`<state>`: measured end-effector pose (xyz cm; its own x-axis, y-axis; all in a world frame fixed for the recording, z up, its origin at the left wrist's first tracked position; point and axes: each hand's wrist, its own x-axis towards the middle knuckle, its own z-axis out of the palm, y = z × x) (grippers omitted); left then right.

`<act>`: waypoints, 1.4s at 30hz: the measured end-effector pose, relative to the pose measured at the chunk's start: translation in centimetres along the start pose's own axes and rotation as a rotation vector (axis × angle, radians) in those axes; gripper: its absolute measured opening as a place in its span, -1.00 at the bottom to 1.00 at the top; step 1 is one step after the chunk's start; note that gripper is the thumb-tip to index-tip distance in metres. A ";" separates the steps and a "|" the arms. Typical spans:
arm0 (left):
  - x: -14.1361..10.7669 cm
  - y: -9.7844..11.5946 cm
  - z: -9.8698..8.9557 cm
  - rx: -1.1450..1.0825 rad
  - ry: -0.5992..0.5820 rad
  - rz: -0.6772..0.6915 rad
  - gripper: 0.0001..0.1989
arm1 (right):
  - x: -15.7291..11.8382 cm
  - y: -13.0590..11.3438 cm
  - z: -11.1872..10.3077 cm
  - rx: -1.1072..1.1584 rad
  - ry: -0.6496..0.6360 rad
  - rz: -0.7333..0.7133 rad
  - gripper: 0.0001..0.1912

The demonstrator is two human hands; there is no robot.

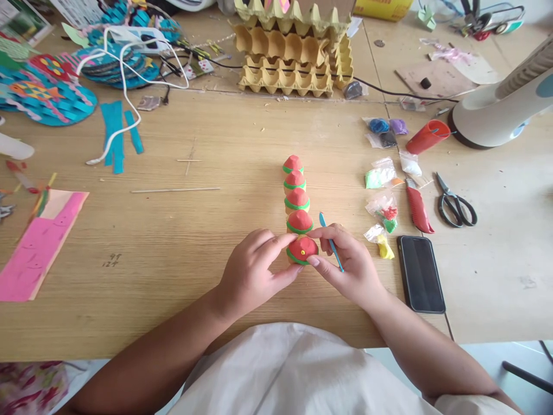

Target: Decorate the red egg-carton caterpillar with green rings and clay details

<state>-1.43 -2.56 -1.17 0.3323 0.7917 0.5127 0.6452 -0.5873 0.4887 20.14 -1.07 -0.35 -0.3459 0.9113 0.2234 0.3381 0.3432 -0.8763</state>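
Observation:
A row of several egg-carton cups [297,199], topped with red clay and edged in green, runs away from me down the middle of the table. On the nearest cup [307,248] sits a small yellow dot. My left hand [256,266] grips this cup from the left between thumb and fingers. My right hand [346,258] steadies it from the right with thumb and index fingertip. A thin blue modelling tool [332,245] is tucked in the right hand, slanting between its fingers.
On the right lie clay packets [382,173], a red utility knife [418,208], scissors [455,203] and a phone [420,274]. Egg cartons [285,75] stand at the back. To the left are a thin stick [175,189], blue strips [114,135] and pink card [38,253].

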 end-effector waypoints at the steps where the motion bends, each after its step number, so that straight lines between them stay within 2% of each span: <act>1: 0.0 0.0 0.0 -0.001 -0.002 0.002 -0.70 | 0.0 0.0 0.0 0.005 0.002 0.001 -0.81; 9: -0.4 -0.1 0.4 -0.012 0.013 -0.004 -0.70 | -0.1 0.4 0.2 0.051 -0.010 0.028 -0.88; 12: -0.4 -0.3 0.2 -0.102 0.010 -0.084 -0.56 | 0.0 0.5 0.1 0.080 -0.017 0.044 -0.87; 14: -0.5 -0.5 0.0 -0.283 -0.012 -0.254 -0.44 | 0.1 0.6 0.1 0.102 -0.013 0.056 -0.87; 19: -0.1 -1.2 0.2 -0.999 -0.128 -0.956 -0.50 | 0.2 0.7 0.2 0.206 0.030 0.125 -0.84; 21: 0.1 -1.1 0.4 -1.239 -0.190 -1.136 -0.50 | 0.2 0.7 0.3 0.225 0.048 0.133 -0.83; 23: 0.2 -0.7 0.7 -1.415 -0.250 -1.235 -0.51 | 0.2 0.7 0.5 0.217 0.058 0.128 -0.81; 29: -0.3 0.8 1.7 -1.672 -0.219 -1.333 -0.56 | 0.1 0.4 0.9 0.166 0.037 0.111 -0.86; 34: -0.6 1.0 1.8 -1.845 -0.157 -1.423 -0.61 | 0.1 0.1 0.8 0.247 0.017 0.176 -0.81; 37: -0.5 1.1 1.7 -1.897 -0.129 -1.430 -0.63 | 0.0 -0.1 0.8 0.240 0.027 0.175 -0.80; 42: -0.5 1.3 1.7 -1.923 -0.108 -1.434 -0.64 | 0.0 -0.3 0.8 0.121 0.042 0.095 -0.88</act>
<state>0.41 -3.45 -1.99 0.4984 0.6432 -0.5813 -0.6586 0.7169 0.2285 19.34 -1.37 -0.44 -0.2794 0.9479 0.1530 0.2589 0.2278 -0.9387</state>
